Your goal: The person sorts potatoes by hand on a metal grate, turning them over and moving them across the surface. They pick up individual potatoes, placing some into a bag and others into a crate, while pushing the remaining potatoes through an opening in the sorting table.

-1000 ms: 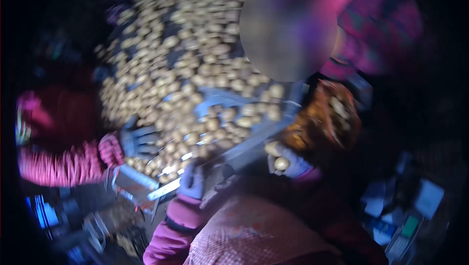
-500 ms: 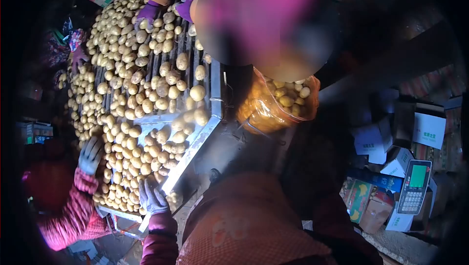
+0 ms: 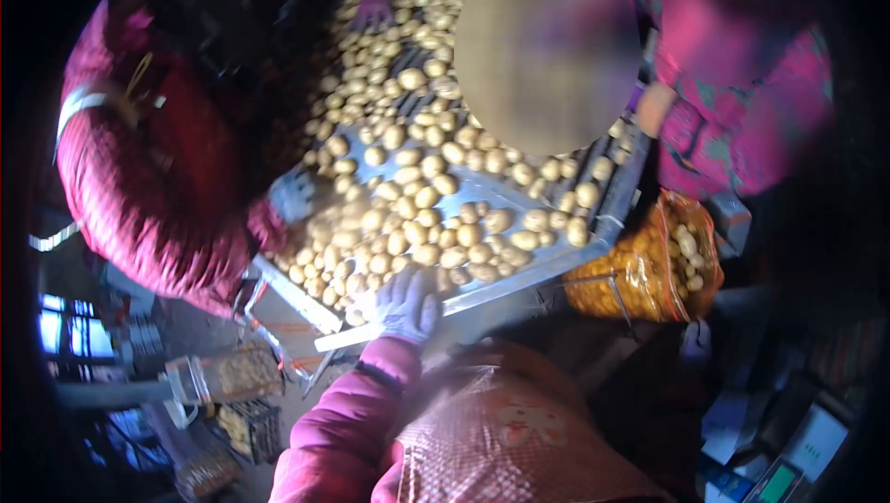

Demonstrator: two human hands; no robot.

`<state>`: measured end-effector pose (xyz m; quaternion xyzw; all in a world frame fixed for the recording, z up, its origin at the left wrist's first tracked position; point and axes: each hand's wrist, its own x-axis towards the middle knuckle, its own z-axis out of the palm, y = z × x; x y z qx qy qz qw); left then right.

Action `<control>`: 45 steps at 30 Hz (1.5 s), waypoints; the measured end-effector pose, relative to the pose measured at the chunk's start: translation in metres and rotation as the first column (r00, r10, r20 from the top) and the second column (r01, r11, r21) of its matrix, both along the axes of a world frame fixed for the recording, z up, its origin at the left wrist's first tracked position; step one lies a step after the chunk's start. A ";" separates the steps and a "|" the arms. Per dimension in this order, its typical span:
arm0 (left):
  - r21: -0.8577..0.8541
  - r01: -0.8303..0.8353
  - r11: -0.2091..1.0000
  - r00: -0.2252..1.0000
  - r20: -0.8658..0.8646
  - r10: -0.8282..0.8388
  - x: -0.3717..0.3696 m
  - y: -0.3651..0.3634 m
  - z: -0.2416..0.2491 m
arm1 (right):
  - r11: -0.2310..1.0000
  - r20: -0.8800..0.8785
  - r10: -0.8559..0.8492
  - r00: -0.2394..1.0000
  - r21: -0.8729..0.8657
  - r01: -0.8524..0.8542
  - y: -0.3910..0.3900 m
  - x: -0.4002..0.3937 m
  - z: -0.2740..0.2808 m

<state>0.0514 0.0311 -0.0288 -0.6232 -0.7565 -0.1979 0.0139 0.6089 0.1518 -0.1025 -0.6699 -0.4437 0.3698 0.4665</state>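
My left hand (image 3: 408, 306), in a pale grey work glove, lies at the near edge of a metal sorting table (image 3: 519, 273). Its fingers are stretched out over the potatoes (image 3: 399, 243) and touch them; nothing shows gripped in it. Many yellow potatoes cover the tray end and the dark slatted bed behind it. Some potatoes beside the hand are blurred by motion. I do not see my right hand; the right side of my body is in shadow. To the left, a co-worker's gloved hand (image 3: 293, 195) is at the table's left edge, close to the potatoes.
An orange mesh bag (image 3: 640, 267) of potatoes stands by the table's right side. Co-workers stand left and right, and a purple-gloved hand (image 3: 375, 10) is at the far end. A crate (image 3: 248, 431) lies lower left; a scale display (image 3: 777, 483) and boxes lie lower right.
My view has turned left, so the table and bag appear further right. My left hand stays by the table's near edge. Potatoes on the tray have shifted, and the left co-worker's hand has moved.
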 end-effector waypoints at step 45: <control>-0.516 0.334 0.789 0.931 0.310 -0.191 -0.017 0.072 0.085 | 0.507 0.601 0.652 0.461 0.106 -0.855 0.076 -0.342 0.097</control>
